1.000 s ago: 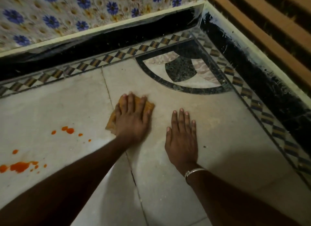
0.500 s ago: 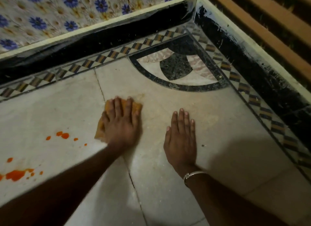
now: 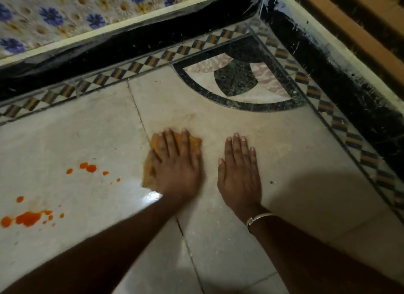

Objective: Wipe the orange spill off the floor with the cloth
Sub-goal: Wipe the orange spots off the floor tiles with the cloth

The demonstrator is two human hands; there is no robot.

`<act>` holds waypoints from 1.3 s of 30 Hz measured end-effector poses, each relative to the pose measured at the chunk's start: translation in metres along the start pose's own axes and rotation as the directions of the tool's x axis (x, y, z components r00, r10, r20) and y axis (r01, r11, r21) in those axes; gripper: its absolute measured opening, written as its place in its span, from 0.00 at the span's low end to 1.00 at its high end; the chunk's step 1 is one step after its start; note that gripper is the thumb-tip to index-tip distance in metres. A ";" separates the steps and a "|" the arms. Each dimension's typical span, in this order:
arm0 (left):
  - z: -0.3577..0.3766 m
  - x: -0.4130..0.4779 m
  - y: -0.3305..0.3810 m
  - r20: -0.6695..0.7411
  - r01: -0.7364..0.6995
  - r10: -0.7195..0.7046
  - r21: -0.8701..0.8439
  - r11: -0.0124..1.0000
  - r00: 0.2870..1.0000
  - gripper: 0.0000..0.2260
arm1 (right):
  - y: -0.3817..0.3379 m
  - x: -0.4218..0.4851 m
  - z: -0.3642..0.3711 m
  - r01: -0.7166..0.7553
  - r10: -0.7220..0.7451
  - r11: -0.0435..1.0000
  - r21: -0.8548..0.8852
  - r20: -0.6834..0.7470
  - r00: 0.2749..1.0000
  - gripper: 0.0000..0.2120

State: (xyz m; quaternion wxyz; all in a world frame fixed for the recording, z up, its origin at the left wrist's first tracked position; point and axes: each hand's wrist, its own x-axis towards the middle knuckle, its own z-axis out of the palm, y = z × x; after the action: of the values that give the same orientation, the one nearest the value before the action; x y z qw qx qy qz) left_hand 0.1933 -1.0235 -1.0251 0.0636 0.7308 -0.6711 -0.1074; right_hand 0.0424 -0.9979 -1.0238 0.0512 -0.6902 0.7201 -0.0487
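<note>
Cloth (image 3: 148, 172): small, yellow-orange, crumpled flat on the pale marble floor (image 3: 87, 140), mostly hidden under the left hand (image 3: 177, 169). We see only its edges, one strip past the little-finger side and a bit between and beyond the fingertips. It sits just right of a dark joint line (image 3: 140, 114) between slabs.

Left hand lies palm-down on the cloth, fingers straight and slightly spread, pressing it to the floor, not curled round it. Right hand (image 3: 239, 175) lies flat on bare floor just beside it, fingers straight and together, holding nothing; the two hands are apart. A thin silver bangle (image 3: 259, 218) sits on the right wrist.

Orange spill (image 3: 28, 218): bright orange, wet-looking. The biggest blotch is at the far left edge with small drops around it. A second cluster of drops (image 3: 90, 168) lies nearer the cloth, still apart from it. We also see a faint tan smear (image 3: 185, 118) on the slab just beyond the cloth. A white glare spot (image 3: 153, 195) shows by the left wrist.

Further out, a quarter-circle stone inlay (image 3: 236, 81) fills the floor corner, with a black band, pink-white veined pieces and a dark green centre. A checkered border strip (image 3: 135, 67) in black, tan and white runs along both walls. Behind it is a glossy black skirting (image 3: 131, 44) with white scuffs. Above the far side are wall tiles (image 3: 54, 15) with blue and pale yellow flowers, and at top right brown wooden slats (image 3: 360, 20).
</note>
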 end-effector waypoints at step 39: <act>0.009 -0.019 -0.006 -0.011 -0.031 0.032 0.048 0.998 0.999 0.33 | 0.001 0.000 0.002 -0.039 0.039 0.999 -0.001 -0.054 0.998 0.30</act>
State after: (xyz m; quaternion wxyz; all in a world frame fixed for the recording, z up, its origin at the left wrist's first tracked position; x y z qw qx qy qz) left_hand 0.1952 -1.0033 -1.0339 0.0517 0.7222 -0.6844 -0.0859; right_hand 0.0414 -0.9974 -1.0261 0.0320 -0.6745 0.7346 -0.0658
